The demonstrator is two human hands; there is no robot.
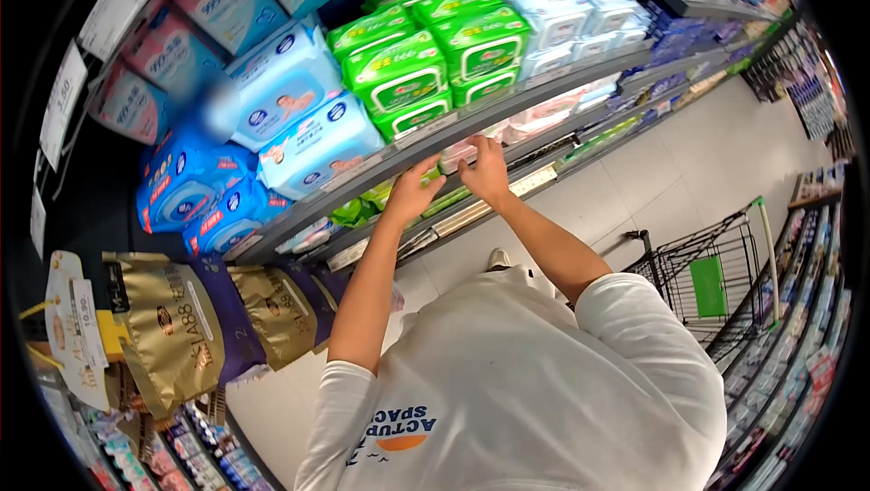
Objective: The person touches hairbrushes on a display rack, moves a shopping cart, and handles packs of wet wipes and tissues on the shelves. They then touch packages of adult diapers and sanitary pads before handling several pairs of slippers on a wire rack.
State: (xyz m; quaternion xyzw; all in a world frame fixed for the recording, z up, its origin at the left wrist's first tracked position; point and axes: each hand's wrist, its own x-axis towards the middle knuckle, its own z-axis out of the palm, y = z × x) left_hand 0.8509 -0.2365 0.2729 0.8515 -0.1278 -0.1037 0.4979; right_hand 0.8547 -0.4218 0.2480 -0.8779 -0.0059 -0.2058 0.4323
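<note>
Both of my hands reach in under the upper shelf's front edge (444,124), over the lower shelf. My left hand (417,190) has its fingers stretched forward and its thumb apart, beside a white and pink pack of wipes (456,155). On the pack's other side, my right hand (487,172) touches it with fingertips, thumb spread away. The pack lies between the two hands, its far part hidden by the shelf above. Green packs (385,192) lie left of my left hand; more pale pink packs (544,116) lie right of my right hand.
Stacked green wipes (396,74), light blue packs (322,142) and white-blue packs (553,15) fill the upper shelf. Gold and purple bags (172,328) hang at the left. A shopping cart (707,278) stands on the tiled floor (652,187) at the right, near another stocked shelf.
</note>
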